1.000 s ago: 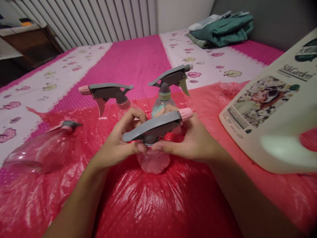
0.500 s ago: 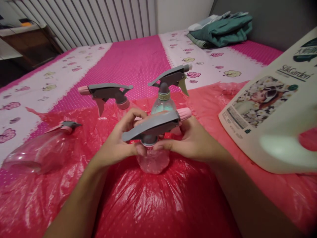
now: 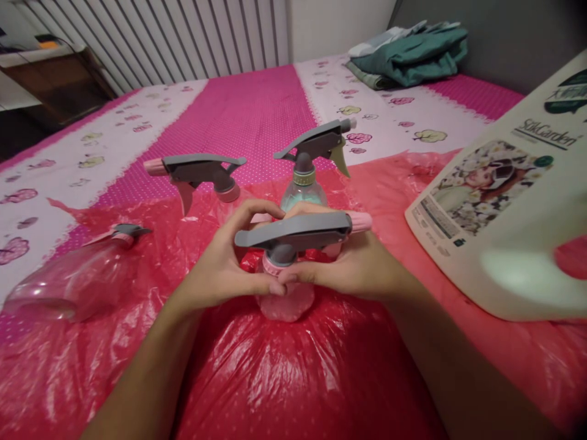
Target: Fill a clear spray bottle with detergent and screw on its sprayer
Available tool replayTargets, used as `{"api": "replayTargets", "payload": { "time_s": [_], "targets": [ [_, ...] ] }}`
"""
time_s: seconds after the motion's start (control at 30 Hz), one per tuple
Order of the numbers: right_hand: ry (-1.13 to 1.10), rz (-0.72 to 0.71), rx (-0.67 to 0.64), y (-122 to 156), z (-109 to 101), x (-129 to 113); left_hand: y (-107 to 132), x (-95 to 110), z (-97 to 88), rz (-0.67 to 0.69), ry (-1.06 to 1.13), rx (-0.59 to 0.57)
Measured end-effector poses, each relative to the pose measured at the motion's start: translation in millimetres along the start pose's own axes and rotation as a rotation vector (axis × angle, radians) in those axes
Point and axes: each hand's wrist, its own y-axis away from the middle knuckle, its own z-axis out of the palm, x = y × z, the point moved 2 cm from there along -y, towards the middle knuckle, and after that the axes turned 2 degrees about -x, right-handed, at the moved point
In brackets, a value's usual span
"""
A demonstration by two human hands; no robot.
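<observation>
In front of me a clear spray bottle (image 3: 288,304) stands upright on red plastic sheeting (image 3: 293,379). Its grey trigger sprayer (image 3: 298,231) has a pink nozzle pointing right and a pink collar at the neck. My left hand (image 3: 224,269) curls round the collar from the left, thumb at the front. From the right, my right hand (image 3: 353,263) wraps the same neck, its thumb tip meeting the left one. The far fingers of both hands are partly hidden behind the sprayer. Just beyond stands another spray bottle (image 3: 302,194) with a yellow-green collar and bluish liquid.
A sprayer with a pink nozzle (image 3: 197,168) rises at the left rear. One clear bottle (image 3: 68,281) lies on its side at far left. At right looms a large white jug (image 3: 495,244) with a printed label. Folded green clothes (image 3: 413,58) lie on the patterned bedspread (image 3: 238,116).
The grey sprayer head has turned, its nozzle end swinging nearer to me and the whole head shifting slightly right. Both thumbs have come together at the front of the collar.
</observation>
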Motion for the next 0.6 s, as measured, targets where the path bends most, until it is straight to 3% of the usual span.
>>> {"api": "replayTargets", "payload": {
  "time_s": [0.13, 0.47, 0.6],
  "targets": [
    [-0.043, 0.018, 0.002, -0.1, 3.9, -1.4, -0.5, 2.4, 0.5, 0.011, 0.001, -0.019],
    [0.233, -0.132, -0.028, 0.3, 5.2, -6.7, 3.7, -4.6, -0.1, 0.073, -0.025, -0.009],
    [0.289, -0.097, 0.013, 0.5, 6.0, -7.3, 2.4, 0.5, 3.2, 0.066, -0.028, 0.03]
  ]
}}
